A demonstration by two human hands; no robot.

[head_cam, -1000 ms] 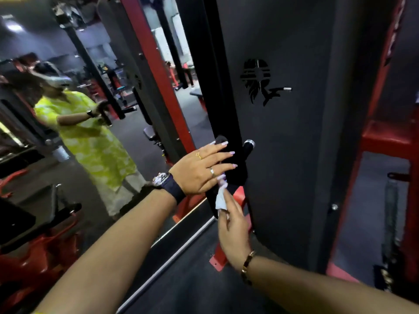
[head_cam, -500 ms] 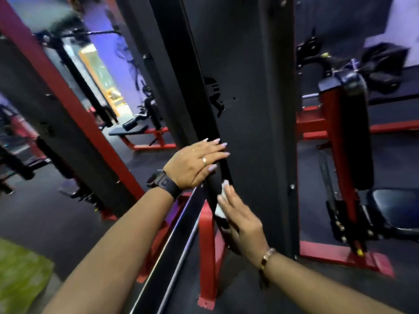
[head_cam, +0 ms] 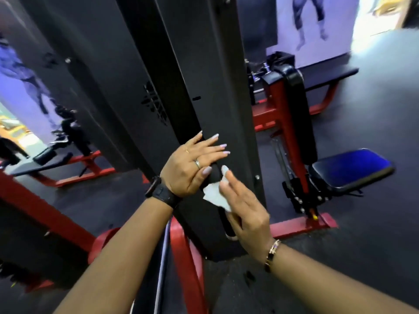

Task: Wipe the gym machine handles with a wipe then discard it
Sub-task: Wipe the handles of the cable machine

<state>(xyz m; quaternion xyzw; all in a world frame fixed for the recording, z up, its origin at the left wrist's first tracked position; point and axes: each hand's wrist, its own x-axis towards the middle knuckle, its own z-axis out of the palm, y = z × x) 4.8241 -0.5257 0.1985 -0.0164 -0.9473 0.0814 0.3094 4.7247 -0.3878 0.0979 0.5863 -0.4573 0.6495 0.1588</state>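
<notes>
My right hand (head_cam: 247, 214) lies nearest to me, fingers straight and flat, pressing a white wipe (head_cam: 215, 197) against the black handle (head_cam: 215, 176); a bracelet (head_cam: 272, 254) sits on that wrist, below the handle's lower end. The wipe is crumpled between my fingers and the handle, about halfway up its length, with one corner sticking out to the left. The handle runs upright along the face of a black column (head_cam: 204, 87). My left hand (head_cam: 192, 166) is just above the wipe, open, its fingers stretched out over the top of the handle and onto the column, holding nothing; it wears two rings, and a dark watch (head_cam: 162, 192) is strapped on the wrist, left of the handle. Below the handle, a red frame bar (head_cam: 183, 257) slants down toward me at the foot of the column. Right of the handle stands a red machine with a tall black back pad (head_cam: 297, 114) and a dark seat (head_cam: 351, 171). Left of the handle and farther off is a black bench (head_cam: 45, 159) on red legs. Farthest, up and right of the handle, a pale wall (head_cam: 335, 30) shows a blurred figure
</notes>
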